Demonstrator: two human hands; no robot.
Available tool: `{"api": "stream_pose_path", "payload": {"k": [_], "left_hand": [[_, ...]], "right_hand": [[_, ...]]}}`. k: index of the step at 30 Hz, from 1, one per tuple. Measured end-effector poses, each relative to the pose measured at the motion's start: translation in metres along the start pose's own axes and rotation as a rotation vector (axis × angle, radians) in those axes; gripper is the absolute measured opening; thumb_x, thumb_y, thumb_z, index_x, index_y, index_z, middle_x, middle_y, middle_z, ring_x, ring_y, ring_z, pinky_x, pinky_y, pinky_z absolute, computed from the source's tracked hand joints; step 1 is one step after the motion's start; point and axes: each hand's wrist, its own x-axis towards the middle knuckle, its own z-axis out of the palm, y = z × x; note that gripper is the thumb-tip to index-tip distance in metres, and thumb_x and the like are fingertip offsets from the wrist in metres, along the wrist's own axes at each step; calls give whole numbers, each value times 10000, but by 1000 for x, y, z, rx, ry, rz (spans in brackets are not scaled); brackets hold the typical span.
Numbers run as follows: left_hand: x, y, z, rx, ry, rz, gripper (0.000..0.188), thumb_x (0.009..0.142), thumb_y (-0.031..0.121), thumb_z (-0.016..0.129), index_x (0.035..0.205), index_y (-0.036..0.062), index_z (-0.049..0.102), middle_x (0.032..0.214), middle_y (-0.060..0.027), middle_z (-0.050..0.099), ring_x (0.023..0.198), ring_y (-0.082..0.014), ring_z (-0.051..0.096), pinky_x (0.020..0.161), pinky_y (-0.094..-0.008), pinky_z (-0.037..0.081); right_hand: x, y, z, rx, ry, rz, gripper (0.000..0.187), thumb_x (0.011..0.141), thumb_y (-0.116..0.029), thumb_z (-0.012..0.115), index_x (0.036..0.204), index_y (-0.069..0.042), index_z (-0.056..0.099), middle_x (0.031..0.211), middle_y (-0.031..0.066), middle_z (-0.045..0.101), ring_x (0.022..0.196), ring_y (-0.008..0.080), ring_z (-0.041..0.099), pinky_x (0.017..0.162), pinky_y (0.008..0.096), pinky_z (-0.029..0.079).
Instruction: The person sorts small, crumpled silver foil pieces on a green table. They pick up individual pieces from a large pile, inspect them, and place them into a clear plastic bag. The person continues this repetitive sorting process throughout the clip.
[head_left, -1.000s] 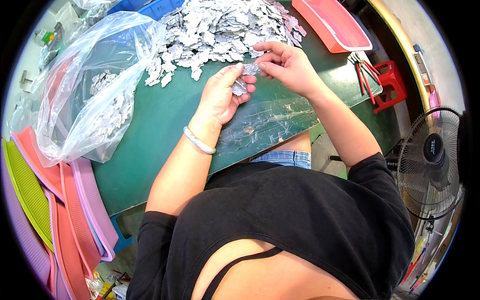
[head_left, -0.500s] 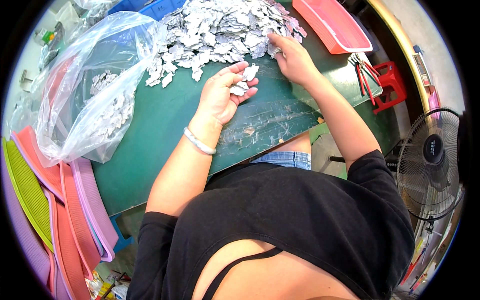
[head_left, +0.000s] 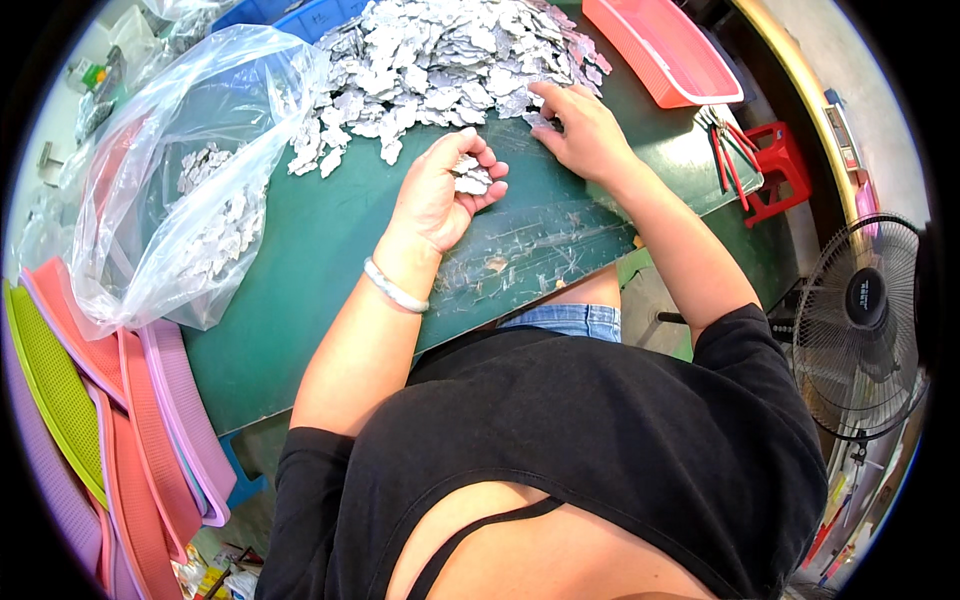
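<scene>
A large heap of flat, silvery-grey metal pieces with irregular outlines [head_left: 430,70] lies at the far side of the green table [head_left: 320,260]. My left hand [head_left: 450,185] is palm up in front of the heap, its fingers curled round a few of these metal pieces [head_left: 472,176]. At the heap's near right edge is my right hand [head_left: 585,135], thumb and forefinger bent toward a piece there. Whether those fingertips grip that piece or only touch it is hard to see. To the left, a clear plastic bag [head_left: 200,170] holds more of the same pieces.
A pink plastic basket [head_left: 660,50] and red-handled pliers [head_left: 730,160] lie at the table's right, near a red stool [head_left: 780,175]. A standing fan [head_left: 865,310] is further right. Stacked coloured baskets [head_left: 110,400] stand at the left; blue bins [head_left: 300,20] are behind.
My left fingers have curled in over the metal pieces, which lay more exposed before. My right hand has drawn slightly nearer to me along the heap's edge.
</scene>
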Motion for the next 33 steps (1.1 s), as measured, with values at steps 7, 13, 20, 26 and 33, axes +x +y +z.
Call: {"api": "stream_pose_path", "payload": {"k": [7, 13, 20, 26, 33], "left_hand": [[-2, 1, 4, 123, 13, 29, 147, 849, 162, 516, 924, 38, 542, 770, -58, 571, 732, -189, 587, 591, -292, 501], [-4, -3, 10, 201, 40, 42, 166, 835, 140, 557, 969, 50, 517, 765, -42, 573, 704, -158, 585, 558, -258, 485], [2, -3, 0, 130, 40, 74, 144, 807, 95, 593, 919, 62, 508, 761, -46, 568, 670, -157, 575, 528, -251, 480], [-2, -1, 6, 136, 109, 67, 112, 834, 106, 517, 924, 41, 503, 839, -87, 589, 718, -176, 592, 528, -245, 495], [-1, 0, 6, 127, 113, 79, 166, 819, 73, 474, 977, 25, 496, 873, -103, 584, 751, -197, 594, 559, -260, 500]], "right_hand": [[3, 1, 3, 146, -59, 125, 387, 739, -78, 549, 1120, -35, 501, 755, 112, 612, 667, 243, 570, 630, 310, 463], [9, -28, -16, 993, -306, 476, 362, 812, -52, 549, 1157, 26, 472, 761, 23, 606, 620, 73, 521, 582, 192, 433], [17, -21, -11, 797, -237, 357, 357, 824, -52, 519, 1170, 12, 458, 839, 59, 623, 696, 90, 560, 655, 227, 467], [18, 0, 12, 26, 5, -184, 452, 710, -25, 597, 1146, -54, 481, 869, 87, 601, 863, 267, 518, 760, 338, 440], [19, 0, 16, -11, -70, -127, 371, 723, -50, 558, 1088, -46, 492, 775, 127, 570, 838, 303, 527, 731, 373, 440]]}}
